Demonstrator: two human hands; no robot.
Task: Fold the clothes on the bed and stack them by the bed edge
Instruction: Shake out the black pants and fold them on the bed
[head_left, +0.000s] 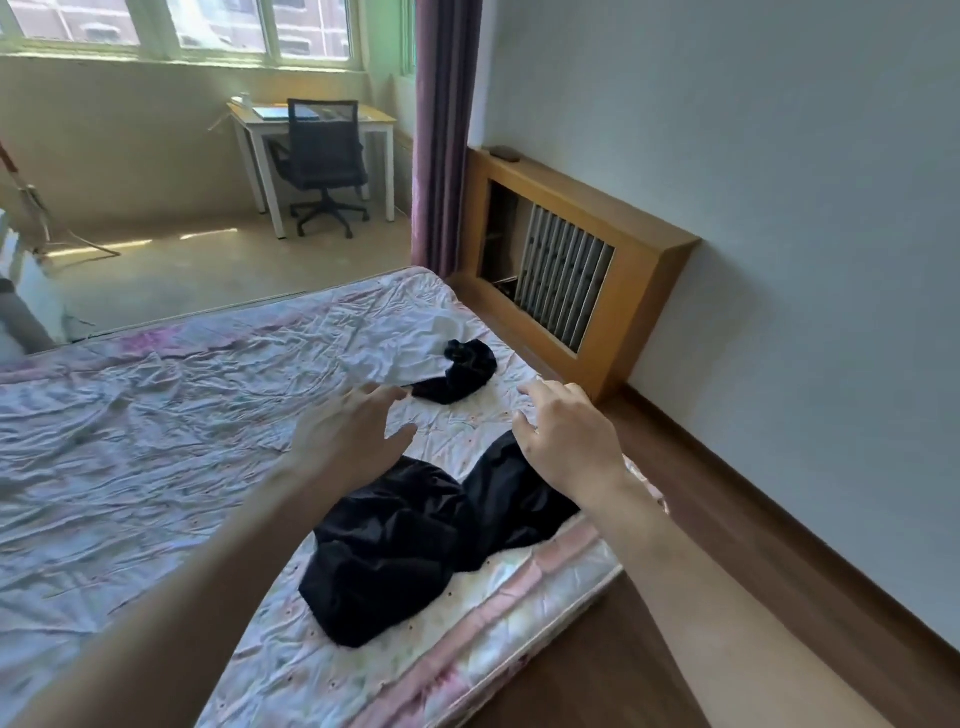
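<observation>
Large black garment (395, 551), crumpled, on the bed (156, 441) at its near corner by the bed edge. Above its far end, the left hand (348, 431) and right hand (566, 436), both with fingers spread, holding nothing. Beyond the hands, a small black garment (462, 371) lying bunched on the sheet. Past the bed: wooden radiator cover (644, 291), purple curtain (441, 130), worktop (311, 117) with office chair (322, 161).

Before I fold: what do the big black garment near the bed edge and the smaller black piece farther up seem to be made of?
Big black garment: looks like a thin, smooth woven fabric, perhaps satin or synthetic; a faint sheen shows on its soft, puffy folds. Smaller black piece: duller and matte, bunched and rolled at one end, possibly a knit. The exact fibre of either cannot be told.
</observation>
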